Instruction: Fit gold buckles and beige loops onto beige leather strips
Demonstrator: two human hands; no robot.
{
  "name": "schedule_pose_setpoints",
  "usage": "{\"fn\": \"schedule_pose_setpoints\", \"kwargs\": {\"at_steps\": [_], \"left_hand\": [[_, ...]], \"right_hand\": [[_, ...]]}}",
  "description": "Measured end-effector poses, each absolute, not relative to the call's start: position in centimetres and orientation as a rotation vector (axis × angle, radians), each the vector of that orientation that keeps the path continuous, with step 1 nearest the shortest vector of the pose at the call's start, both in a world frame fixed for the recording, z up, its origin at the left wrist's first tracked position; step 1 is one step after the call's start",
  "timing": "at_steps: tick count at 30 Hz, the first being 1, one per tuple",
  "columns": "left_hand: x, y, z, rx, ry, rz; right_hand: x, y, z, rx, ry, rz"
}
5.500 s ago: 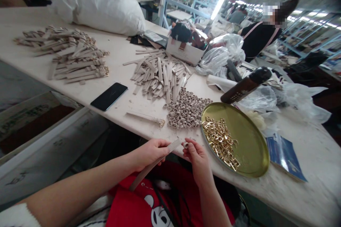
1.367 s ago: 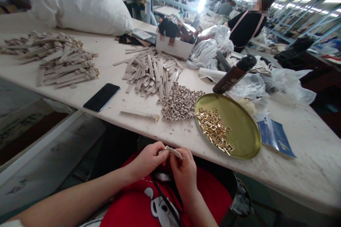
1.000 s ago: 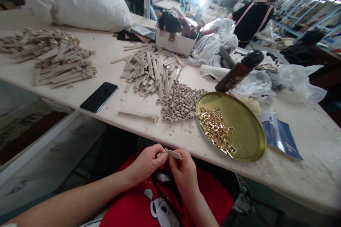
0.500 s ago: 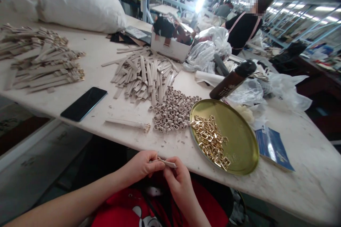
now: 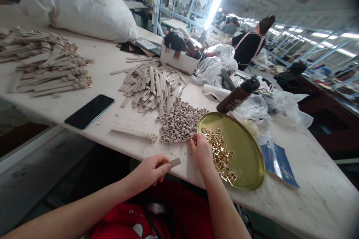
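My left hand [image 5: 150, 171] is closed on a beige strap [image 5: 173, 163] at the table's near edge. My right hand [image 5: 201, 151] rests on the table, fingers curled at the edge of a heap of small beige loops [image 5: 179, 127]; what its fingertips pinch is hidden. Right beside it lies a round gold tray [image 5: 246, 145] with several gold buckles [image 5: 220, 151]. One finished strap with a buckle [image 5: 134, 133] lies alone in front of the loops.
A pile of plain straps [image 5: 153, 86] lies behind the loops, and buckled straps [image 5: 53, 67] are heaped at the left. A black phone [image 5: 89, 111], a dark bottle [image 5: 238, 94], plastic bags [image 5: 215, 63], a blue booklet [image 5: 277, 162] and a white sack [image 5: 81, 3] are on the table. Another person [image 5: 246, 44] works farther back.
My right hand has let go of the strap and reached forward to the loop heap beside the tray. My left hand still holds the strap and has stayed near the table edge.
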State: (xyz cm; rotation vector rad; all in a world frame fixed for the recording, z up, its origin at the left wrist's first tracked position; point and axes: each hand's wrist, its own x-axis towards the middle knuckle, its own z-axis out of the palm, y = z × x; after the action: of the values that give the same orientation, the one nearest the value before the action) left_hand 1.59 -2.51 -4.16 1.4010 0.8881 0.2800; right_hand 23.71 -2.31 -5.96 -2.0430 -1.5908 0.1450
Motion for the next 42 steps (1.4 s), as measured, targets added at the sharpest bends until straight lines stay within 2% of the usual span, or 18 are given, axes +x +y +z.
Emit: {"fn": "schedule_pose_setpoints", "kwargs": {"at_steps": [6,18,24,30,36,42], "left_hand": [[1.8,-2.7,-4.2,1.373,0.896,0.348],[0.9,-3.6,-5.2,1.342,0.865,0.445],[2.2,-3.1,-3.9,1.3,0.865,0.508],[2.6,-2.2,-3.6,1.289,0.868,0.552],[2.0,-1.6,-3.9,1.443,0.914,0.38],[2.5,-1.8,-3.4,1.6,1.005,0.282]], "right_hand": [[23.3,-2.7,-6.5,-2.056,-1.566,0.113],[23.0,-3.2,-5.6,-1.903,-1.382,0.254],[19.5,-6.1,-4.9,-1.736,-1.197,0.541],[16.9,-8.2,-4.5,-1.402,-0.908,1.0],[17.3,-8.2,-4.6,-1.328,-0.723,1.386],[17.7,-8.3,-4.6,-1.347,-0.556,1.505]]}}
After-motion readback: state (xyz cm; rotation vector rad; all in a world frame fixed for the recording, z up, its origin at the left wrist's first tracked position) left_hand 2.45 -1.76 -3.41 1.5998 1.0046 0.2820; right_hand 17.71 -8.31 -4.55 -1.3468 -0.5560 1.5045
